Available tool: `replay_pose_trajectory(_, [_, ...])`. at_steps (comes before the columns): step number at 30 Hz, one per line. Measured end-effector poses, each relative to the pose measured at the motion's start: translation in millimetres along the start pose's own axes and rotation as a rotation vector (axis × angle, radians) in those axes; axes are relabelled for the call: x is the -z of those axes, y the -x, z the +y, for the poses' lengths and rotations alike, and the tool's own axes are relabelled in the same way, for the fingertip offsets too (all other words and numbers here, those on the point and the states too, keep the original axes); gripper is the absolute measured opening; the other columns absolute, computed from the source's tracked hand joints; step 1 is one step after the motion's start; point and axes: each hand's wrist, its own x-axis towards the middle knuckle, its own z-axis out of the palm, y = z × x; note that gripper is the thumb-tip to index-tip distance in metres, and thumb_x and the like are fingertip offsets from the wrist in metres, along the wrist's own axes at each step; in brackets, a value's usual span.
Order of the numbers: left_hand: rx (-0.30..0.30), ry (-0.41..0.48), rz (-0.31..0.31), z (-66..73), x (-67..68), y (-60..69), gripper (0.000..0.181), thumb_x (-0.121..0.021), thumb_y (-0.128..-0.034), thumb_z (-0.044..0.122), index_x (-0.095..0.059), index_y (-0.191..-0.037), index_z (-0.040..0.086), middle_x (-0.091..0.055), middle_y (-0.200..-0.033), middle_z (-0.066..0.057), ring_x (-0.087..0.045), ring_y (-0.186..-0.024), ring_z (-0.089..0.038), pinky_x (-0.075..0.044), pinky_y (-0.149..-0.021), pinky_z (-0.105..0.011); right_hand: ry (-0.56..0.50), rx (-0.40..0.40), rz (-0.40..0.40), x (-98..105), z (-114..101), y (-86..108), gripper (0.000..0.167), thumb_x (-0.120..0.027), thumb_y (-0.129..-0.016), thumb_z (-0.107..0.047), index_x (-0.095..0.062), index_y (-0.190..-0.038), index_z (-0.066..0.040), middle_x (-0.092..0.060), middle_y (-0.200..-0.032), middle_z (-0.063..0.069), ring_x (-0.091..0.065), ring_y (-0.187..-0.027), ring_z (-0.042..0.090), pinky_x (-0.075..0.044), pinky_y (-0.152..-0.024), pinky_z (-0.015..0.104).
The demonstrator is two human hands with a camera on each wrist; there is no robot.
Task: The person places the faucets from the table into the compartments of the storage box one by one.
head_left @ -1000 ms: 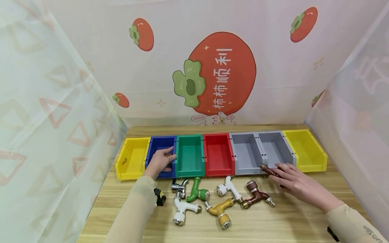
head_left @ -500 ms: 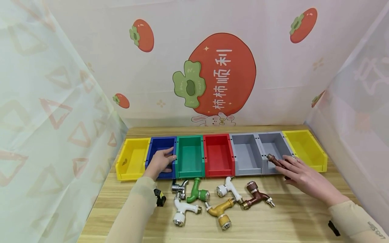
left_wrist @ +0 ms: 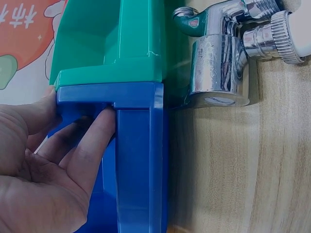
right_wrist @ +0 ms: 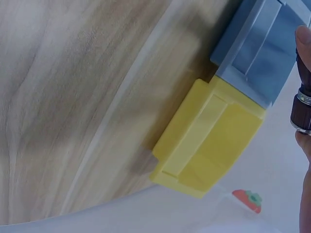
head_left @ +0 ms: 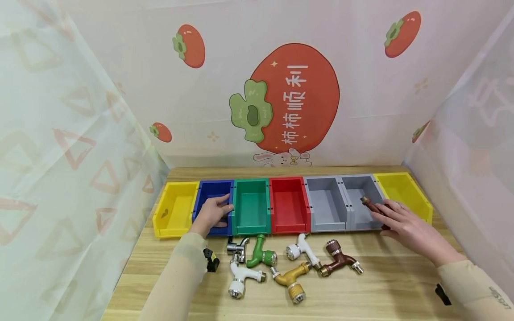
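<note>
My left hand (head_left: pixel 212 215) reaches into the blue bin (head_left: pixel 214 188). In the left wrist view its fingers (left_wrist: pixel 92 145) curl against the inside of the wall beside the green bin (left_wrist: pixel 108 73), with the thumb at that wall's top edge. My right hand (head_left: pixel 405 225) holds a dark brown faucet (head_left: pixel 370 204) above the right-hand grey bin (head_left: pixel 358 192). The faucet's brass-coloured end points up and left, while the hand hides much of its body. At the right edge of the right wrist view, the faucet's ringed knob (right_wrist: pixel 302 112) shows between thumb and fingers.
Before the bins lie several faucets: chrome (head_left: pixel 238 248), green (head_left: pixel 259 254), white (head_left: pixel 242 276), another white (head_left: pixel 302 247), yellow (head_left: pixel 292 278) and brown (head_left: pixel 339 258). A red bin (head_left: pixel 288 205), another grey bin (head_left: pixel 325 205) and yellow bins (head_left: pixel 176 207) complete the row.
My right hand has carried the brown faucet right and slightly away from me, from the grey bins' front edge to over the right-hand grey bin. The left hand has stayed put.
</note>
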Motion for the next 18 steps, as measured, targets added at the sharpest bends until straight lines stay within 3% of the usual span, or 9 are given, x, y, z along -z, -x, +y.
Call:
replay_pose_trajectory(3, [-0.002, -0.002, 0.001, 0.9, -0.1, 0.2, 0.059, -0.062, -0.1042, 0.024, -0.04, -0.159, 0.027, -0.052, -0.153, -0.013, -0.056, -0.134, -0.035, -0.063, -0.082, -0.041, 0.008, -0.025, -0.002, 0.6, 3.8, 2.7, 0.061, -0.041, -0.104, -0.055, -0.068, -0.137, -0.011, -0.067, -0.131, 0.021, -0.032, -0.151, 0.018, -0.015, -0.127, 0.028])
replay_pose_trajectory(9, [-0.006, 0.001, -0.001, 2.0, 0.1, 0.2, 0.059, -0.062, -0.1042, 0.024, -0.04, -0.159, 0.028, -0.052, -0.153, -0.013, -0.056, -0.134, -0.034, -0.063, -0.081, -0.04, 0.033, -0.084, -0.012, 3.3, 12.4, 6.4, 0.066, -0.038, -0.103, -0.058, -0.071, -0.13, -0.008, -0.064, -0.137, 0.018, -0.049, -0.14, 0.034, -0.014, -0.126, 0.024])
replay_pose_trajectory(18, [-0.001, 0.007, -0.004, 1.1, -0.2, 1.5, 0.058, -0.061, -0.1044, 0.025, -0.04, -0.158, 0.028, -0.052, -0.153, -0.012, -0.054, -0.135, -0.034, -0.063, -0.083, -0.041, 0.075, -0.169, -0.006, 5.4, 26.0, 11.0, 0.074, -0.034, -0.1, -0.064, -0.071, -0.129, -0.008, -0.068, -0.125, 0.027, -0.059, -0.113, 0.051, -0.015, -0.126, 0.025])
